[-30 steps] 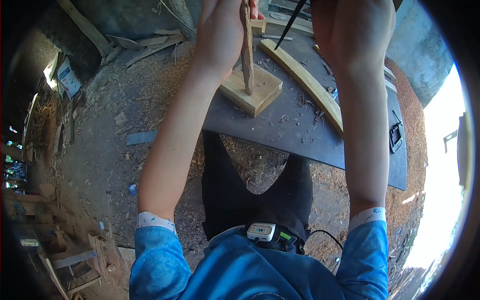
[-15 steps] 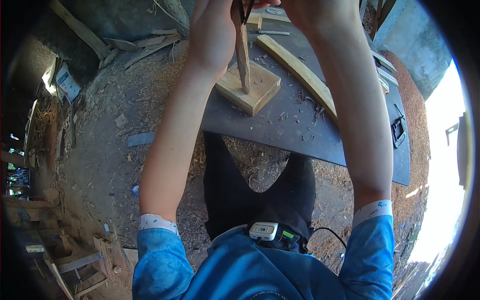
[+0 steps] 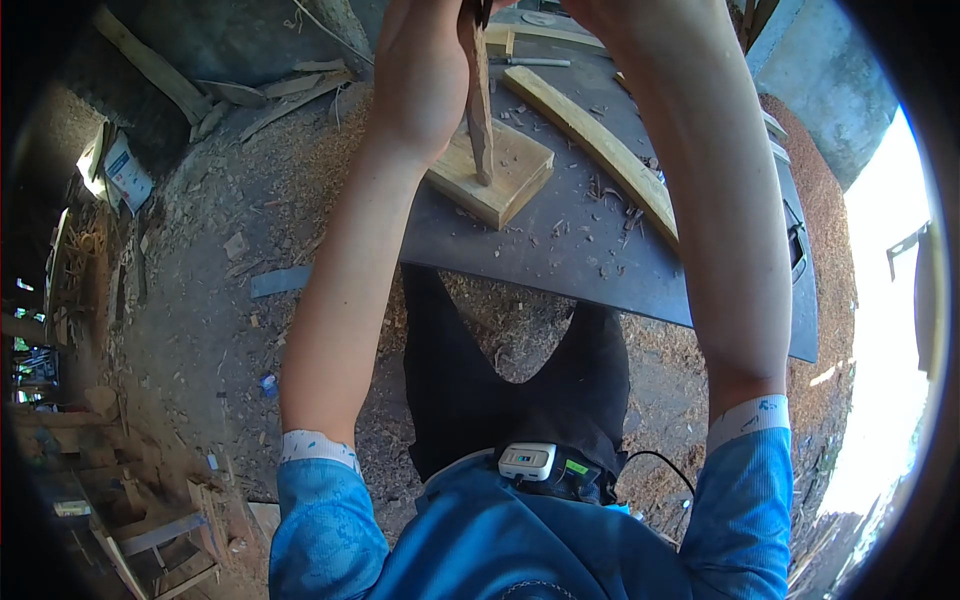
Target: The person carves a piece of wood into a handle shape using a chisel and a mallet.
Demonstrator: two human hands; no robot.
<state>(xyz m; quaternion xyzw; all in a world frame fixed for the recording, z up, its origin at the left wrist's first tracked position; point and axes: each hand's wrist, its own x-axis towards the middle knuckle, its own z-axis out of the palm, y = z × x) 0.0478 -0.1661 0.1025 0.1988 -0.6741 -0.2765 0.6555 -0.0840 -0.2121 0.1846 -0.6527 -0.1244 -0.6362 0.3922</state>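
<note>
Stick (image 3: 478,100) reddish-brown, block (image 3: 505,172) pale tan, curved plank (image 3: 600,150) pale yellow, tabletop (image 3: 540,262) dark grey, sawdust (image 3: 825,180) orange-brown. Sleeves (image 3: 320,520) blue, cuffs (image 3: 315,446) white with blue flecks, trousers (image 3: 470,380) black. Belt device (image 3: 527,461) white with green label.

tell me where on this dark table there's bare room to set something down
Barest patch: the near strip of the dark table, between the wooden block and the curved slat, only shavings there. The right corner past the slat lies under the right forearm. Crowded: around the block, where the left hand holds the stick upright, and the far end.
</note>
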